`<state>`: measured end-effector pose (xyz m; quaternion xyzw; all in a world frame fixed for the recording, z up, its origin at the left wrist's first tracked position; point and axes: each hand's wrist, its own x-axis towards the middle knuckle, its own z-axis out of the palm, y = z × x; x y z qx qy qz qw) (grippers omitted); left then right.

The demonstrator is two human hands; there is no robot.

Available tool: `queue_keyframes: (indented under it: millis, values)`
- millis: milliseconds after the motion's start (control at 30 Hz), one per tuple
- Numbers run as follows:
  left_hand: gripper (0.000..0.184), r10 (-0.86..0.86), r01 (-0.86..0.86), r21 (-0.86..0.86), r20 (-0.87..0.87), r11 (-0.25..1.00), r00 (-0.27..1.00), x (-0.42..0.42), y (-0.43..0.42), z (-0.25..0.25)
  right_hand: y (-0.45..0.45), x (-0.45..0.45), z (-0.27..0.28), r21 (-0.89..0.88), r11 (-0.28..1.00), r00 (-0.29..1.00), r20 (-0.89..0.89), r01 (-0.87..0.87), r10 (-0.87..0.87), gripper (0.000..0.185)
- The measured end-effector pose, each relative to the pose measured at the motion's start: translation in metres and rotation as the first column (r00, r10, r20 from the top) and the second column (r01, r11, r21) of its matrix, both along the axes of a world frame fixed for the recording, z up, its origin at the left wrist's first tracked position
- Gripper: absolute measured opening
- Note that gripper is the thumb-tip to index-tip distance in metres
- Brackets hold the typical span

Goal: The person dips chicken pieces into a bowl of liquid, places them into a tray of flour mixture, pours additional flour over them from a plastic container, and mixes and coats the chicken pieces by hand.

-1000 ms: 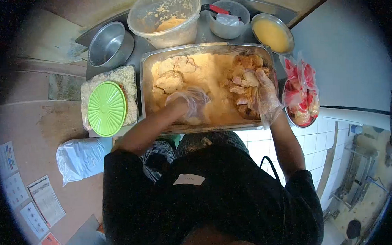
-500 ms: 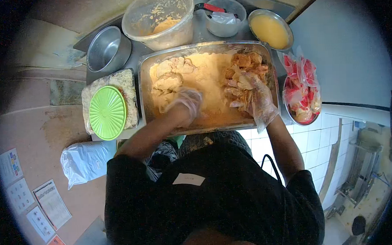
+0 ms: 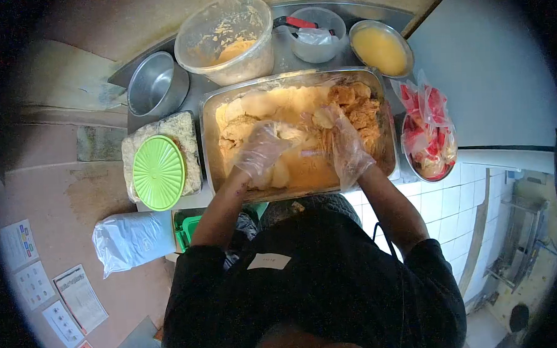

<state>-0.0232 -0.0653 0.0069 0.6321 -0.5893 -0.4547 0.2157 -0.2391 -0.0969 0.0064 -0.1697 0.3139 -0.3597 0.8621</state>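
Observation:
A large metal tray (image 3: pixel 207 139) holds orange-tinted flour (image 3: pixel 312 163) and pieces of what looks like raw chicken. My left hand (image 3: pixel 260 153), in a clear plastic glove, is low over the tray's middle, its fingers closed against a pale floured chicken piece (image 3: pixel 291 134). Floured pieces (image 3: pixel 234 127) lie heaped on the tray's left side. On the right, my gloved right hand (image 3: pixel 349 148) grips a chicken piece (image 3: pixel 323 118) beside a pile of darker, wetter pieces (image 3: pixel 364 119). Some fingertips of both hands are hidden by gloves and flour.
Behind the tray stand a flour-smeared plastic bucket (image 3: pixel 259 58), a metal pot (image 3: pixel 159 86), a plastic tub (image 3: pixel 317 50) with a red-handled tool, and a bowl of yellow liquid (image 3: pixel 380 51). A green lid (image 3: pixel 159 172) lies left; a bowl of red-and-clear bags (image 3: pixel 434 144) stands right.
My left hand has turned and now has a floured piece at its fingers. My right hand has shifted left, away from the dark pile, with a piece. Flour dust hangs over the tray.

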Motion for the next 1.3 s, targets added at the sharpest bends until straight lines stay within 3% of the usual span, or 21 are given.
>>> queue_keyframes:
  millis: [67,167,267,367,400,433,467,533,600,633,700,767,833,867,933,967,1000,1067,1167,1233,1300]
  values:
    - [0.039,-0.112,0.114,-0.011,0.110,0.993,0.988,-0.017,-0.003,0.043,-0.002,0.010,0.009,-0.006,1.000,1.000,-0.012,-0.021,0.021,0.055]
    - [0.038,-0.030,0.094,-0.394,0.164,0.914,0.986,-0.019,0.003,-0.012,-0.004,0.022,0.009,-0.011,0.999,0.997,-0.077,-0.032,0.032,0.053]
    - [0.038,-0.029,0.065,-0.285,0.129,0.956,0.991,-0.035,0.003,0.022,-0.001,0.026,-0.002,0.042,0.999,0.993,-0.116,0.021,-0.016,0.053]
    - [0.044,0.170,-0.170,0.029,-0.330,0.985,0.929,-0.029,-0.002,0.061,0.004,0.020,-0.004,0.054,0.998,0.983,-0.184,0.020,-0.010,0.053]
    - [0.043,0.186,-0.185,0.032,-0.328,0.982,0.926,-0.019,-0.006,0.055,0.006,0.017,0.000,0.042,0.999,0.979,-0.202,0.022,-0.013,0.054]
    - [0.043,0.124,-0.136,-0.067,-0.158,0.989,0.980,-0.005,-0.015,0.035,0.006,0.014,0.002,0.031,0.999,0.975,-0.220,0.025,-0.018,0.054]
    - [0.042,0.028,0.006,-0.198,0.164,0.980,0.986,0.009,-0.027,0.012,0.005,0.009,-0.003,0.036,0.999,0.975,-0.221,0.014,-0.006,0.054]
    - [0.042,-0.076,0.339,-0.230,0.718,0.912,0.692,0.034,-0.054,-0.039,0.004,0.000,-0.019,0.050,0.999,0.974,-0.226,-0.012,0.023,0.055]
    - [0.041,-0.254,0.419,-0.005,0.789,0.908,0.560,0.048,-0.078,-0.080,0.005,-0.002,-0.015,0.054,0.998,0.969,-0.244,-0.033,0.046,0.056]
    - [0.041,-0.289,0.428,0.018,0.763,0.903,0.577,0.053,-0.087,-0.095,0.004,-0.003,-0.012,0.051,0.998,0.966,-0.254,-0.043,0.055,0.056]
    - [0.042,-0.244,0.392,-0.210,0.506,0.896,0.828,0.067,-0.095,-0.124,0.003,-0.004,-0.017,0.041,0.998,0.972,-0.228,-0.042,0.050,0.057]
    - [0.041,-0.266,0.544,-0.188,0.715,0.818,0.647,0.076,-0.101,-0.127,0.007,-0.007,-0.022,0.019,0.999,0.971,-0.232,-0.048,0.051,0.058]
    - [0.041,-0.218,0.539,-0.200,0.760,0.819,0.613,0.079,-0.091,-0.094,0.008,-0.004,-0.006,-0.025,0.997,0.962,-0.266,-0.066,0.058,0.059]
    - [0.041,-0.178,0.488,-0.229,0.736,0.842,0.653,0.078,-0.084,-0.074,0.007,-0.003,0.001,0.010,0.998,0.970,-0.234,-0.060,0.061,0.058]
    - [0.043,-0.027,0.094,-0.159,0.380,0.983,0.925,0.065,-0.076,-0.026,0.004,-0.001,0.015,0.084,0.995,0.983,-0.170,-0.050,0.063,0.057]
    - [0.047,0.104,-0.096,-0.053,0.186,0.994,0.977,0.060,-0.072,-0.015,0.004,0.001,0.023,0.085,0.995,0.985,-0.163,-0.042,0.055,0.058]
    - [0.046,0.174,-0.176,-0.020,-0.049,0.984,0.983,0.056,-0.066,-0.011,0.003,0.005,0.032,0.087,0.996,0.986,-0.157,-0.037,0.050,0.059]
    - [0.045,0.310,-0.305,0.094,-0.493,0.948,0.813,0.048,-0.055,-0.005,-0.002,0.012,0.033,0.045,0.999,0.990,-0.136,-0.022,0.028,0.060]
    - [0.047,0.282,-0.342,-0.030,-0.503,0.939,0.817,0.025,-0.040,0.010,-0.013,0.019,0.019,-0.058,0.998,0.993,-0.119,-0.005,-0.002,0.059]
    - [0.049,0.209,-0.253,-0.030,-0.470,0.967,0.857,0.012,-0.032,0.017,-0.017,0.023,0.015,-0.090,0.996,0.989,-0.150,-0.026,0.012,0.059]
    - [0.052,0.164,-0.196,-0.019,-0.474,0.980,0.865,-0.004,-0.025,0.029,-0.020,0.033,0.013,0.000,0.998,0.988,-0.142,-0.065,0.064,0.059]
